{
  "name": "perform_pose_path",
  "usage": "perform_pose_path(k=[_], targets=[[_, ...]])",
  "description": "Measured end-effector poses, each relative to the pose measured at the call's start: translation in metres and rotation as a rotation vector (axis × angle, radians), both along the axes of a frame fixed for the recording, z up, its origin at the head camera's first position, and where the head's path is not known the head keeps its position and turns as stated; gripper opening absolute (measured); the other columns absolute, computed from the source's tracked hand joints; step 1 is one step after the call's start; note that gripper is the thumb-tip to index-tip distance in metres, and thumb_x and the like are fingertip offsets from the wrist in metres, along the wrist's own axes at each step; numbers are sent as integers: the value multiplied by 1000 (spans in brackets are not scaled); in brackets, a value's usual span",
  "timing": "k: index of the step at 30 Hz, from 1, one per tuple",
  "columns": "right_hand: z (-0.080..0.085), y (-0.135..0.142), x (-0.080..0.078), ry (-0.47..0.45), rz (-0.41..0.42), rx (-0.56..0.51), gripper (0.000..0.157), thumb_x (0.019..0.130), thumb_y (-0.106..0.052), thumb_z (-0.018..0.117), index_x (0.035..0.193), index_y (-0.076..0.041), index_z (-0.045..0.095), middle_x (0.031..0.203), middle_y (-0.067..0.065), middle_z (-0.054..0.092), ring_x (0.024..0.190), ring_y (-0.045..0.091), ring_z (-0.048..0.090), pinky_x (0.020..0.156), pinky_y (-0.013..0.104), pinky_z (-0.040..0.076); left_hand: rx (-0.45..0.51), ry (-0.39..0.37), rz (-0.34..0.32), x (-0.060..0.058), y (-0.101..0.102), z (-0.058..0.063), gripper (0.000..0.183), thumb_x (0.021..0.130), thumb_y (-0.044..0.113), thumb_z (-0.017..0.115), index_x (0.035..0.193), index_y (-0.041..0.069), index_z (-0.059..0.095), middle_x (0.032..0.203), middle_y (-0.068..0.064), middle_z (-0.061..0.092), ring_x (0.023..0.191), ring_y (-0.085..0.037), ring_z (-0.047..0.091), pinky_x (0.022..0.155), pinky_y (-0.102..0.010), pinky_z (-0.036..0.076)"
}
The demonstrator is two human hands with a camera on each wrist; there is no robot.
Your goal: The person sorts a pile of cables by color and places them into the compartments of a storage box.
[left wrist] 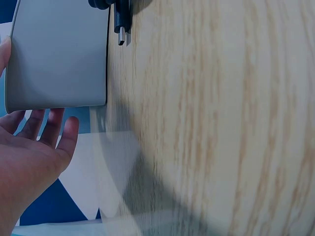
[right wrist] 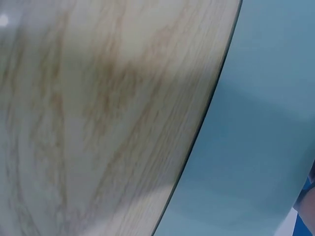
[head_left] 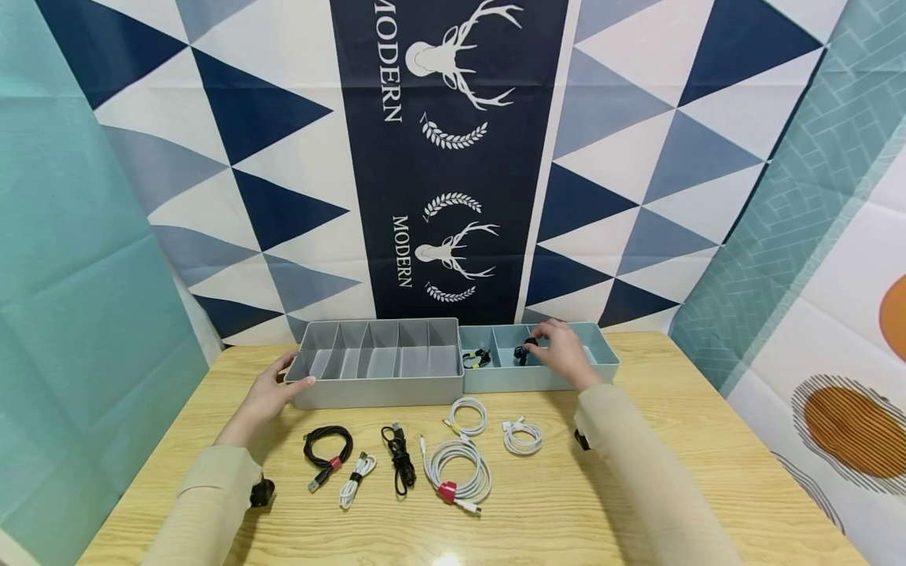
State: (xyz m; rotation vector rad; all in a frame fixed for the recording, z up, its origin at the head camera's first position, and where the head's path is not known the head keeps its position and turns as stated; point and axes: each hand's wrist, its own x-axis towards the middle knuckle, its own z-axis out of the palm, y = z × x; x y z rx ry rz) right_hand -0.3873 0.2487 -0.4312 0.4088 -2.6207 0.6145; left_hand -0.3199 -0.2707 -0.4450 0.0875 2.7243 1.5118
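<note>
My left hand (head_left: 267,391) holds the left end of a grey divided storage box (head_left: 382,391), thumb along its front and fingers at its end wall. The left wrist view shows those fingers (left wrist: 51,130) against the end of the box. My right hand (head_left: 564,354) pinches a bundled black cable (head_left: 522,354) over the second compartment of a light blue divided box (head_left: 541,380). Another black cable with a yellow tie (head_left: 477,359) lies in the blue box's left compartment. In the right wrist view, the blue box's wall (right wrist: 246,147) hides most of the hand.
Coiled cables lie on the wooden table (head_left: 552,503) before the boxes: a black one with a red tie (head_left: 329,454), a small white one (head_left: 357,479), a black bundle (head_left: 399,460), a large white coil (head_left: 460,470) and two smaller white coils (head_left: 467,417). A patterned cloth hangs behind.
</note>
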Motion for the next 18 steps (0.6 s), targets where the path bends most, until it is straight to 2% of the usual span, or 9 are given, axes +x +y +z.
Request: perform_pose_path(k=[6,10,18], targets=[[-3,-2,-2,-13,-2,13,17,74,-22,71,83,-10,64,88,6,58,85,25,51,74,42,41,-5,0,3,0,-1,-2,93,76,54,59,145,15,10,147,-16,16,127,-39,27,94,-50,36],[-7,-3,-3,28,9,3,15,72,-19,73,80,-11,63,85,5,57,83,24,51,72,41,41,-9,-7,3,0,-2,-2,93,75,56,59,145,18,10,147,-15,16,127,-39,27,94,-50,36],[-4,-3,-4,-40,7,17,15,75,-21,71,84,-11,64,89,6,58,86,25,54,75,43,42,7,-11,4,-1,-2,-3,93,74,57,59,145,20,10,147,-14,16,127,-38,28,94,-50,36]])
